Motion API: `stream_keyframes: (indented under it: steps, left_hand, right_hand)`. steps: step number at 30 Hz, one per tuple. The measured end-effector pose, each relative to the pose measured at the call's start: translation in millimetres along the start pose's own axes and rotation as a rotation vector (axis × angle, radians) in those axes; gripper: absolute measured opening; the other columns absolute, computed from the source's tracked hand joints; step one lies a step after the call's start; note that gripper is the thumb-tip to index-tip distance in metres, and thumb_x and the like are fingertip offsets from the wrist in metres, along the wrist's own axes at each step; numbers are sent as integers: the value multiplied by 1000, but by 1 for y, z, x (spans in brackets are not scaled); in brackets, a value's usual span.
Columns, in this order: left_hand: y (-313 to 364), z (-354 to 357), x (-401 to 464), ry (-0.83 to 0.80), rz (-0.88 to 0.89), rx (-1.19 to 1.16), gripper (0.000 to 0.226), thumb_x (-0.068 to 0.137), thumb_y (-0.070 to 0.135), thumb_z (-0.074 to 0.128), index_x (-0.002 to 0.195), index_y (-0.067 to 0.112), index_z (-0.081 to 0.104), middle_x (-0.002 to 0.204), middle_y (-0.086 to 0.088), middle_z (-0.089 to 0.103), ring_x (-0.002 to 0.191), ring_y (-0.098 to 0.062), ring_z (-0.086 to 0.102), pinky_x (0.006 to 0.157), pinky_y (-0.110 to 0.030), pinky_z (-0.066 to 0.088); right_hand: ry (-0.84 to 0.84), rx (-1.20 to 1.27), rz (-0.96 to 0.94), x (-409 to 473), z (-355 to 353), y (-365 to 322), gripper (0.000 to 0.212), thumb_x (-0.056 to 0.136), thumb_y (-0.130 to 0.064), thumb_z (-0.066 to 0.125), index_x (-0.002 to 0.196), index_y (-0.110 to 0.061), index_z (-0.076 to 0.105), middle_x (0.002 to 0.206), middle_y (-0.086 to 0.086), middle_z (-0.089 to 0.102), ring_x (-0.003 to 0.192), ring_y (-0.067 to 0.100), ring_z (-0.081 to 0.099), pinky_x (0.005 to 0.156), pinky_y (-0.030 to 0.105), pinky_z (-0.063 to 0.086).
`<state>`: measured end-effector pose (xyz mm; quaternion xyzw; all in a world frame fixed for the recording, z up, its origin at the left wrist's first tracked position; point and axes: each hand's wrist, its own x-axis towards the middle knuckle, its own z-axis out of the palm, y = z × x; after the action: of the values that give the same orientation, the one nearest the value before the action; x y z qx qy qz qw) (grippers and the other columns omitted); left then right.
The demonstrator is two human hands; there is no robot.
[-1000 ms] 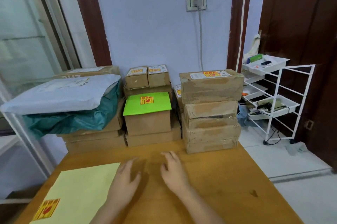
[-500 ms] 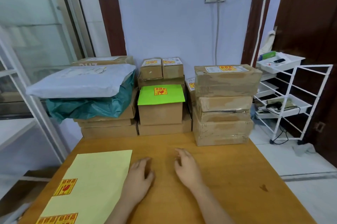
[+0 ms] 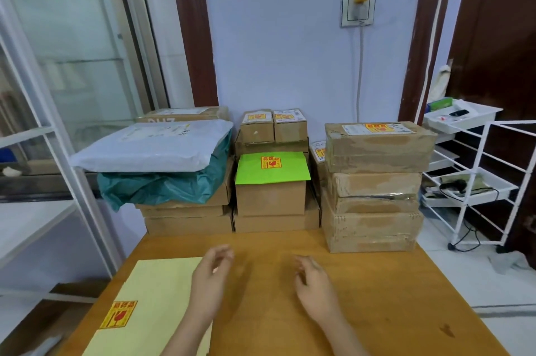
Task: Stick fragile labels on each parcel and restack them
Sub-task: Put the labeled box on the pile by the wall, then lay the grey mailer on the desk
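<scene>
Yellow backing sheet [image 3: 150,306] lies flat at the near-left of the wooden table [image 3: 391,297], one red-and-yellow fragile label [image 3: 118,314] on it; thin paper, limp, label likely peels best from a corner. Left stack at the table's far edge: white poly mailer [image 3: 150,145] on a teal bag [image 3: 162,186] on flat cartons [image 3: 188,223]. Mailer and bag look soft and slippery, probably light; no fragile label visible on the mailer top, so likely the next one. Judgement: take it by both side edges or slide palms under, not a pinch on the film. Left hand [image 3: 210,283] hovers over the table beside the sheet, fingers loosely curled, holding nothing. Middle stack: green-topped box [image 3: 271,181] already labelled, two small labelled boxes [image 3: 272,125] behind it, higher. Stiff cardboard, small, easy one-hand grip across the sides. Right hand [image 3: 314,287] also above the table, fingers relaxed, empty. Right stack [image 3: 374,187]: taped brown cartons, top one labelled, lower ones cannot tell. These look rigid, maybe heavier; glossy tape could be slick, so grip both short ends. White wire rack [image 3: 475,181] stands on the floor just beside the table
</scene>
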<state>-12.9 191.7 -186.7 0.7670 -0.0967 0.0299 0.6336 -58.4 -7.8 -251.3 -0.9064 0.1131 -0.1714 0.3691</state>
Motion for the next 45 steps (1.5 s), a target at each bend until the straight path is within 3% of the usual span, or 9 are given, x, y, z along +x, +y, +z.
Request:
stream_keyframes:
  steps: [4,9,19,25,29,34,37,41,45]
  left_hand:
    - [55,-28,39,217,-38,-374,12,98,19,48,101,12,57,104,-6,64,87,-15,62,77,-30,49]
    - [109,-66,98,362,-91,-371,44,97,46,43,119,9,53,110,-6,62,91,-20,60,76,-36,48]
    - [128,-78,125,352,-286,-492,63,86,55,59,135,19,42,115,-7,62,91,-22,62,73,-37,50]
    - [128,-94,135,379,-284,-529,66,83,54,62,135,20,41,122,-5,58,96,-21,60,73,-34,47]
    - [130,-105,138,354,-281,-576,59,85,38,66,135,17,42,117,-6,58,90,-21,62,73,-29,49]
    - [133,-117,134,318,-250,-671,53,82,29,72,127,12,48,111,-8,58,85,-18,62,59,-23,51]
    - [132,-117,130,309,-208,-667,42,83,26,71,115,13,49,100,-6,61,82,-16,63,59,-22,53]
    - [135,-118,124,295,-187,-654,44,84,23,71,119,12,46,101,-7,62,86,-18,65,67,-28,56]
    - [137,-117,121,308,-232,-574,41,83,30,72,112,13,49,90,-5,59,77,-16,61,66,-27,55]
  right_hand:
    - [-9,2,-2,0,-1,0,41,94,-12,46,134,-17,49,126,-5,53,117,10,51,98,20,41]
    - [-17,-26,-3,0,-1,-2,40,95,-14,45,135,-18,48,128,-6,51,120,8,49,98,18,40]
    - [-97,31,42,13,-15,-26,39,95,-12,46,133,-17,51,126,-3,53,113,11,53,95,23,45]
    - [-44,252,-181,53,-52,-140,35,97,-14,46,131,-12,51,127,2,56,110,12,53,91,20,41]
    - [-111,418,-194,73,-66,-205,37,98,-19,44,134,-11,47,123,3,56,102,13,52,83,22,38]
    - [-189,536,-35,91,-57,-237,46,96,-29,45,125,6,50,103,17,58,88,22,56,86,41,49]
    - [-275,770,143,98,-58,-245,41,95,-40,45,116,-5,52,114,15,59,87,22,58,83,35,50]
    - [-252,863,231,105,-56,-249,48,93,-47,42,119,-8,55,101,9,61,68,18,59,63,26,53]
    - [-275,937,237,108,-52,-253,46,95,-47,39,120,-12,56,104,8,63,78,21,61,75,28,55]
